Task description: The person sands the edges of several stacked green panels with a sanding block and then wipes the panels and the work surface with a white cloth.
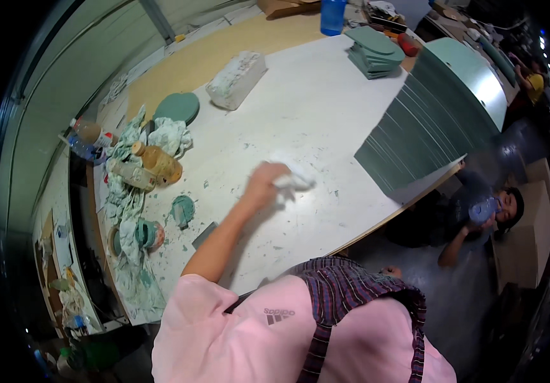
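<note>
One hand is doing all the visible work: the left hand [263, 182] is out over the white tabletop [313, 108], fingers bunched tight around a white rag [293, 180], which is pressed flat against the surface near the table's middle. The cloth is blurred, so I judge this as a wiping stroke across the paint-flecked top. The other hand is nowhere in shot, hidden below the pink shirt and checked apron, so its fingers cannot be judged.

By the look of it the step in hand is cleaning the table; specks of green remain scattered around the rag and toward the near edge, so the wiping looks only partly through. A next pass would call for steady downward pressure and a sweep that stops short of the stack of grey-green panels [415, 137] lying just beyond the rag on the right.

Out to the containers now. At the left edge an amber plastic bottle [158, 162] lies on its side with brownish liquid in it, a paler bottle [132, 174] just beside it, both nested in paint-stained rags [128, 198]. Nearer the corner sits a small paint tub [147, 233], smeared green inside (how full, I cannot tell). At the far end stands a blue cup [333, 16], contents hidden. A whitish block [237, 78] rests well apart.
</note>
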Tool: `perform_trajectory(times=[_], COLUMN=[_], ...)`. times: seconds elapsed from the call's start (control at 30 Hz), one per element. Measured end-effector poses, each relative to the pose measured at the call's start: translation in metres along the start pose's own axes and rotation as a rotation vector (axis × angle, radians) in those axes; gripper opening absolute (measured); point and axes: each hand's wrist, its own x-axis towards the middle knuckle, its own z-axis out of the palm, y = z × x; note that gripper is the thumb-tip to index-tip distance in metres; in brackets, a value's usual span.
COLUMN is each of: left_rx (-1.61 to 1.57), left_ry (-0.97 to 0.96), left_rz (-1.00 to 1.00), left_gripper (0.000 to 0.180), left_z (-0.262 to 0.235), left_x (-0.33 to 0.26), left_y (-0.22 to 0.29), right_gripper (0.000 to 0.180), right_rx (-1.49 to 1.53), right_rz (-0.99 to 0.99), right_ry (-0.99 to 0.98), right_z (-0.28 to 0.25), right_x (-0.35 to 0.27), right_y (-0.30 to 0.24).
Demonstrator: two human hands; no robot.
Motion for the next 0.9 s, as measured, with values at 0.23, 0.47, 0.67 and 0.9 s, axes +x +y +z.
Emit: perform_trajectory(times=[0.23,0.47,0.67,0.9], left_rx=[0.161,-0.124,-0.345,-0.044], left_ry=[0.207,-0.122,0.315,0.563], left_rz=[-0.246,-0.378,-0.455,-0.317], left_gripper=[0.036,0.034,0.029,0.027], left_z=[-0.047,-0.021,-0.072,-0.092], left_x=[0.063,0.037,0.017,-0.010], left_y=[-0.140,-0.061,-0.042,-0.051], right_gripper=[0.024,0.031,0.037,0.029], right_rx=[-0.257,-0.209,-0.230,-0.124], right_rz=[0.042,0.200,0.136,0.017], right_ry=[0.095,0.104,0.117,0.173], right_z=[0.012,0.007,-0.005,-0.020], right_x=[0.019,-0.048,-0.038,-0.020], right_y=[0.130,0.160,0.159,0.048])
